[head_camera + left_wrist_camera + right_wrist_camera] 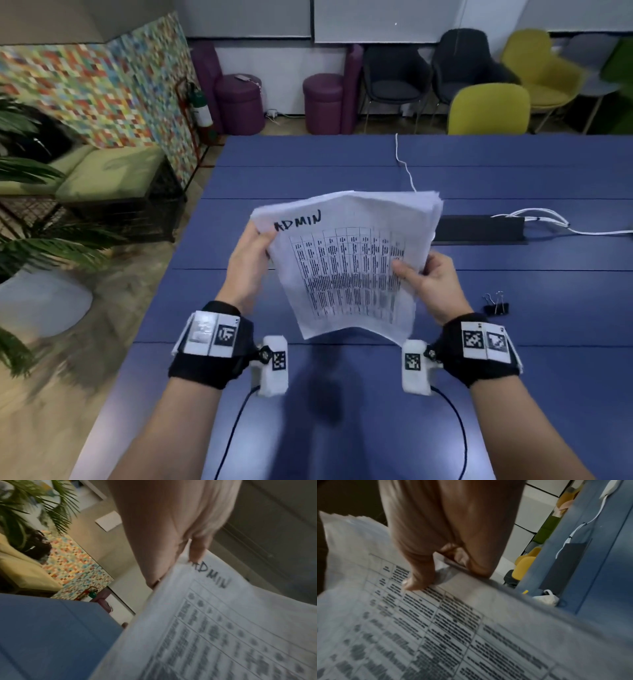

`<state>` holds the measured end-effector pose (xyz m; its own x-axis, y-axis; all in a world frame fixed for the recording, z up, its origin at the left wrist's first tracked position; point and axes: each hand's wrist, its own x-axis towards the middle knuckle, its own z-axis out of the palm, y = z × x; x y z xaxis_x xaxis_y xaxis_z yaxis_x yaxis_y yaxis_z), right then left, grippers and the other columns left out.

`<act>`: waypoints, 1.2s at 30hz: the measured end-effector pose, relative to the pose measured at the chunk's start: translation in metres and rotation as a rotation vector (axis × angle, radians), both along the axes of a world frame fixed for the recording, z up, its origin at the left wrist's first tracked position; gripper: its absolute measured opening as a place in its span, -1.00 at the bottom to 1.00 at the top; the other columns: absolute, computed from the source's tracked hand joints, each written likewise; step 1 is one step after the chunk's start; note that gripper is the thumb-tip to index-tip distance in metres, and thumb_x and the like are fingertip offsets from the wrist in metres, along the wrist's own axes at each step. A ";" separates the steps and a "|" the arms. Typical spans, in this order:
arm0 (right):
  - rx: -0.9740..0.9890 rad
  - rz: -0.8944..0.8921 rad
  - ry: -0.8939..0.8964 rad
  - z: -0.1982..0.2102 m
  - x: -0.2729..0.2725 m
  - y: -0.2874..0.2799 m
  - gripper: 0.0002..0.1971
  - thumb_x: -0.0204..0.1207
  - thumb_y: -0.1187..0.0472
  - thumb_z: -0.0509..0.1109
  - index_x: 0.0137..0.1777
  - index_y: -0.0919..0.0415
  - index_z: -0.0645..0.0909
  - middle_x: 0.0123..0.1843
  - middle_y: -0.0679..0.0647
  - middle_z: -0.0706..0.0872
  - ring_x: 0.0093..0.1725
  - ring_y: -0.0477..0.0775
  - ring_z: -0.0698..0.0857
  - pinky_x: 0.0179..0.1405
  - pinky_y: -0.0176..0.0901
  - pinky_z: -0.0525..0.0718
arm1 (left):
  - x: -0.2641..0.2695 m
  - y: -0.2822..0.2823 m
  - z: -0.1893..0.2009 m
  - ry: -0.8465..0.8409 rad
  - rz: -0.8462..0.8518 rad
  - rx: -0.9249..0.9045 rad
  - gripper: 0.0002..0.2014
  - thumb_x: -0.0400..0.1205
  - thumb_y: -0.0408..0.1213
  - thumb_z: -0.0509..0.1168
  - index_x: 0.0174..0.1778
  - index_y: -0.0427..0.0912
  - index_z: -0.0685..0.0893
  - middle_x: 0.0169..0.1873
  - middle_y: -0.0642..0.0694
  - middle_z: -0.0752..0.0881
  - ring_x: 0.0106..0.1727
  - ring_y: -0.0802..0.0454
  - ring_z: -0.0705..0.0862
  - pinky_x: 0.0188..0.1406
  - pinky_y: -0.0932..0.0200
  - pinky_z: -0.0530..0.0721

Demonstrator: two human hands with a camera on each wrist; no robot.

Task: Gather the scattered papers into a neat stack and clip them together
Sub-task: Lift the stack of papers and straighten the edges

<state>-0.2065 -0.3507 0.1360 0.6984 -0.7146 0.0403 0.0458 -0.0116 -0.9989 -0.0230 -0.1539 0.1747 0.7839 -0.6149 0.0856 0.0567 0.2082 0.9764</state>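
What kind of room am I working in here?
Most likely an office meeting room or lounge: a long blue table with charging cables, shell chairs along the far wall, and a printed sheet marked ADMIN.

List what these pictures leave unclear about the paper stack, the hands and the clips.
- Printed table on the paper stack: too blurred to read in all three views; only the handwritten ADMIN is legible.
- Sheet count: edges fan out, too fine to count.
- Left hand and right hand: fingers behind the sheets are hidden.
- Binder clips: small in the head view; number uncertain.
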 end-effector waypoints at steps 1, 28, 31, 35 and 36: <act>-0.007 0.027 0.040 -0.005 -0.001 0.003 -0.84 0.34 0.34 0.52 -0.10 0.14 0.69 -0.29 -0.12 0.83 -0.26 -0.18 0.76 -0.14 -0.24 0.74 | -0.009 -0.006 -0.007 -0.007 0.046 0.043 -0.83 0.59 -0.32 0.14 -0.01 -0.08 0.62 -0.08 0.03 0.68 -0.08 0.21 0.62 -0.06 0.19 0.55; 0.069 0.037 0.610 -0.105 -0.017 -0.033 -0.78 0.47 0.05 0.48 -0.07 0.22 0.73 -0.05 0.19 0.81 -0.02 0.17 0.77 0.05 -0.04 0.70 | -0.036 -0.069 -0.119 0.144 0.209 0.723 -0.62 0.58 -0.56 0.06 0.25 -0.31 0.63 0.06 -0.16 0.72 0.02 -0.08 0.66 0.28 -0.10 0.62; -0.316 0.170 0.923 -0.120 -0.037 -0.057 -0.70 0.48 -0.11 0.41 -0.33 0.08 0.68 -0.31 0.03 0.76 -0.16 0.06 0.73 -0.08 -0.19 0.59 | -0.038 -0.067 -0.142 0.184 0.219 0.811 -0.59 0.57 -0.55 0.04 0.26 -0.29 0.63 0.14 -0.20 0.71 0.11 -0.14 0.67 0.30 -0.05 0.62; -0.545 -0.008 1.132 -0.119 -0.059 -0.108 -0.72 0.51 0.17 0.37 0.22 0.11 0.66 0.20 0.17 0.72 0.24 0.29 0.63 0.18 0.02 0.60 | -0.033 -0.068 -0.165 0.135 0.216 0.975 -0.61 0.58 -0.50 0.05 0.27 -0.27 0.61 0.23 -0.25 0.68 0.26 -0.27 0.63 0.35 -0.10 0.57; -0.597 -0.049 1.196 -0.117 -0.061 -0.120 -0.66 0.51 0.23 0.34 0.30 0.13 0.60 0.30 0.21 0.63 0.30 0.33 0.56 0.23 0.08 0.57 | -0.033 -0.068 -0.169 0.125 0.208 1.018 -0.63 0.59 -0.49 0.05 0.27 -0.29 0.60 0.23 -0.26 0.67 0.27 -0.28 0.62 0.35 -0.09 0.56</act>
